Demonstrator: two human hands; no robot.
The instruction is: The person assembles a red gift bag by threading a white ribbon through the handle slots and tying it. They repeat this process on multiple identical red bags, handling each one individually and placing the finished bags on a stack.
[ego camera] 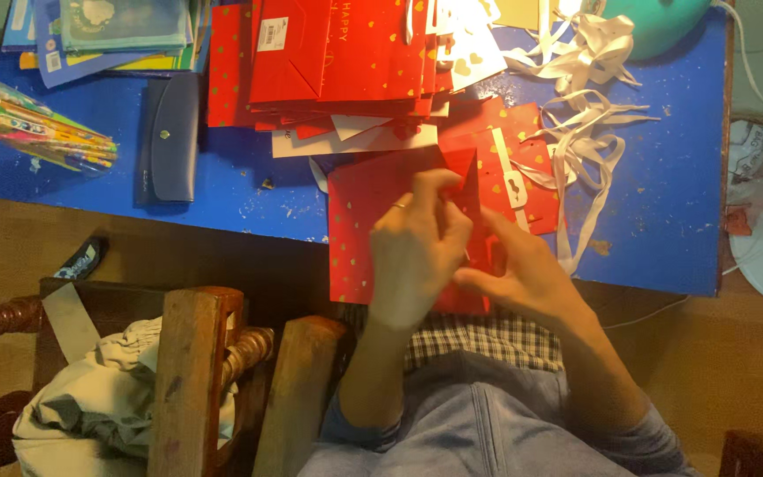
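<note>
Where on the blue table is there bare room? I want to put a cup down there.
Bare blue table shows right of the white ribbons, toward the right edge. A smaller patch lies between the pencil pack and the dark wallet. The middle is crowded: red bags, and both hands on a red sheet.

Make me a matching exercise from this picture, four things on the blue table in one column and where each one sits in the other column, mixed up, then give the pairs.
Things:
1. dark blue wallet
2. bundle of coloured pencils
3. white ribbons
4. red paper with gold hearts

Places:
A. right part of the table
B. near edge, under the left hand and right hand
C. far left edge
D. left of the red stack

Pairs: 1-D, 2-C, 3-A, 4-B
</note>
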